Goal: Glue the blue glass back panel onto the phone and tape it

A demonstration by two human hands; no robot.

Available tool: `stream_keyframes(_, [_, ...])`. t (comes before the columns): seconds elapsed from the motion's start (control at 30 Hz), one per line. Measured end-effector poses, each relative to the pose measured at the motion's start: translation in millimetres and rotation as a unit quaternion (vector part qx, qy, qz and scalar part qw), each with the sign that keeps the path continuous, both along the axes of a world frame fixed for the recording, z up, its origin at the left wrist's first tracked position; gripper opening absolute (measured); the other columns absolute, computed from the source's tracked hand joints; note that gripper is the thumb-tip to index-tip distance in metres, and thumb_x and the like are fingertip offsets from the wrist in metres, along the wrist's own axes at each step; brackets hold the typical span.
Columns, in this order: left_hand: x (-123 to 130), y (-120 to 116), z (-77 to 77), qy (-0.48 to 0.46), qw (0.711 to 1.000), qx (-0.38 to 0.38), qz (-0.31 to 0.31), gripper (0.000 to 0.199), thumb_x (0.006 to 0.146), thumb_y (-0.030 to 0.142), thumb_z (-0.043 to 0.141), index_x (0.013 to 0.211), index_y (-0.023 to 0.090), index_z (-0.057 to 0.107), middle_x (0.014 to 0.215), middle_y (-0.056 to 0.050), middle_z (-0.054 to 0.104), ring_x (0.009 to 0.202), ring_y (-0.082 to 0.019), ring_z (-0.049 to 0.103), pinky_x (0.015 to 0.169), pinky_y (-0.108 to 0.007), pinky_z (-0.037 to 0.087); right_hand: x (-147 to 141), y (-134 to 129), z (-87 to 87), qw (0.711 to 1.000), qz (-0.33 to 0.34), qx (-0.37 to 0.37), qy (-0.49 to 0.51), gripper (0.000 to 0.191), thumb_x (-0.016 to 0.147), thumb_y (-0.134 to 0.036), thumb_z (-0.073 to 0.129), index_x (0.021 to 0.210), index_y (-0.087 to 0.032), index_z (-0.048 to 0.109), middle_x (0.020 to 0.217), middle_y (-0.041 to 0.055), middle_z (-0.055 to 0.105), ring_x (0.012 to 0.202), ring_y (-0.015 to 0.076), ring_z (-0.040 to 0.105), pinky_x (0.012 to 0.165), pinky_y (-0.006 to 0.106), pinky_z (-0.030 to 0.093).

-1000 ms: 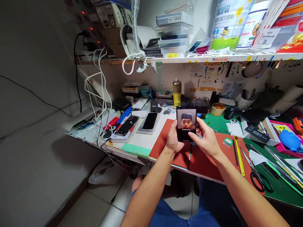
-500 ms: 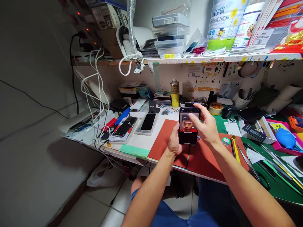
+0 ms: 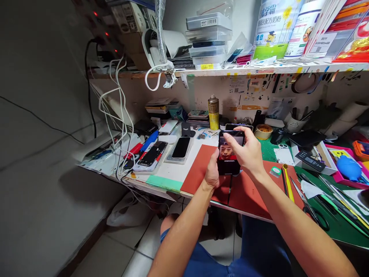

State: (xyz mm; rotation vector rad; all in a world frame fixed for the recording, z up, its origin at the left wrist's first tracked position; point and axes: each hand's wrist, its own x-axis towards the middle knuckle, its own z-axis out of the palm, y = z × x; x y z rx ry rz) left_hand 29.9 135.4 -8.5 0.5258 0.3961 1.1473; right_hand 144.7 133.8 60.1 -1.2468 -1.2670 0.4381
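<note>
A black smartphone [image 3: 230, 167] is held upright over the red-brown mat [image 3: 250, 196], its lit screen towards me. A person's face and a line of small text appear on that screen. My left hand [image 3: 212, 172] grips the phone's lower left edge, thumb along the side. At the upper right my right hand [image 3: 250, 153] clasps it, the index finger along the top and the thumb over the upper left of the screen. The fingers behind the phone are hidden. Directly beyond stands another dark device [image 3: 235, 126], partly covered.
To the left lie a dark-screened phone [image 3: 181, 147] on a clear case and an opened phone part [image 3: 153, 153]. A yellow spray can [image 3: 213, 113] stands at the back. Scissors [image 3: 313, 215], tweezers and a blue air blower [image 3: 348, 168] lie at right. White cables [image 3: 118, 100] hang at left.
My right thumb has slid up and left across the phone's screen. The face on the screen has shifted slightly left. My left hand keeps its grip.
</note>
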Motion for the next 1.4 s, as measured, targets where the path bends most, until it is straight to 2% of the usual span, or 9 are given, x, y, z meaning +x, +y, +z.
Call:
stream_keyframes(0.17, [-4.6,5.1,-5.7,0.0,0.999,0.03,-0.013,0.057,0.101,0.055,0.063,0.148,0.022,0.068,0.134,-0.012,0.08,0.132,-0.038,0.073,0.115,-0.053,0.057,12.3,-4.5,-5.6,0.998,0.057,0.016,0.026,0.047,0.096,-0.058,0.065,0.126,-0.023,0.069,0.112,0.0084,0.08,0.097,0.0267,0.075,0.089,0.041,0.059])
stream_keyframes(0.37, [-8.0,7.1,-7.8,0.006,0.998,0.049,-0.025,0.052,0.102,0.058,0.062,0.14,0.024,0.073,0.136,-0.013,0.08,0.133,-0.04,0.072,0.113,-0.054,0.057,22.7,-11.6,-16.9,0.994,0.1,0.022,0.049,0.039,0.099,-0.047,0.064,0.13,-0.022,0.068,0.126,0.0115,0.08,0.114,0.0293,0.076,0.104,0.046,0.06])
stream_keyframes(0.5, [-6.3,5.1,-2.1,0.009,0.998,0.053,-0.018,0.051,0.101,0.057,0.061,0.136,0.023,0.075,0.135,-0.012,0.08,0.136,-0.039,0.07,0.115,-0.054,0.056,24.4,-19.9,-31.1,0.99,0.133,0.014,0.036,0.046,0.097,-0.046,0.069,0.136,-0.023,0.067,0.133,0.0121,0.078,0.118,0.0297,0.076,0.104,0.046,0.061])
stream_keyframes(0.6, [-5.1,3.4,2.1,0.01,0.998,0.055,-0.01,0.051,0.102,0.057,0.059,0.131,0.019,0.078,0.135,-0.012,0.08,0.139,-0.039,0.068,0.117,-0.054,0.055,22.5,-27.1,-43.1,0.989,0.146,-0.002,0.018,0.054,0.094,-0.046,0.074,0.142,-0.023,0.065,0.131,0.0112,0.078,0.11,0.0286,0.076,0.093,0.044,0.063])
stream_keyframes(0.7, [-4.1,2.7,3.1,0.011,0.998,0.054,0.003,0.05,0.102,0.055,0.06,0.128,0.018,0.079,0.134,-0.013,0.08,0.14,-0.038,0.067,0.118,-0.053,0.054,17.7,-30.6,-51.1,0.991,0.135,-0.012,0.009,0.055,0.093,-0.046,0.076,0.142,-0.022,0.065,0.125,0.0096,0.08,0.098,0.0256,0.076,0.085,0.041,0.063])
stream_keyframes(0.93, [-4.0,1.8,3.5,0.014,0.998,0.056,0.01,0.05,0.098,0.055,0.065,0.13,0.019,0.078,0.136,-0.012,0.08,0.141,-0.038,0.066,0.119,-0.052,0.052,11.5,-27.9,-55.6,0.993,0.113,-0.008,0.015,0.049,0.096,-0.051,0.076,0.136,-0.023,0.067,0.123,0.0095,0.08,0.1,0.0252,0.076,0.088,0.04,0.064])
stream_keyframes(1.1, [-7.2,2.0,4.3,0.023,0.998,0.061,-0.016,0.056,0.097,0.059,0.065,0.131,0.016,0.077,0.134,-0.015,0.08,0.137,-0.04,0.069,0.116,-0.055,0.054,15.7,-31.5,-61.6,0.993,0.114,-0.001,-0.001,0.049,0.101,-0.048,0.068,0.143,-0.023,0.065,0.117,0.0085,0.08,0.092,0.0236,0.074,0.082,0.04,0.064])
stream_keyframes(1.3, [-12.7,7.2,4.9,0.036,0.996,0.081,-0.028,0.059,0.098,0.067,0.061,0.123,0.016,0.078,0.123,-0.016,0.083,0.128,-0.041,0.073,0.112,-0.058,0.056,17.1,-47.7,-77.6,0.996,0.079,0.017,-0.032,0.046,0.103,-0.04,0.067,0.146,-0.025,0.063,0.135,0.0111,0.077,0.116,0.0275,0.077,0.098,0.044,0.065])
stream_keyframes(1.4, [-17.7,10.4,8.5,0.045,0.993,0.101,-0.031,0.061,0.104,0.066,0.05,0.121,0.014,0.078,0.12,-0.018,0.083,0.124,-0.043,0.075,0.109,-0.059,0.057,18.4,-63.0,-91.5,0.998,0.019,0.029,-0.056,0.039,0.106,-0.039,0.066,0.142,-0.025,0.065,0.128,0.0124,0.079,0.108,0.0287,0.079,0.088,0.043,0.067])
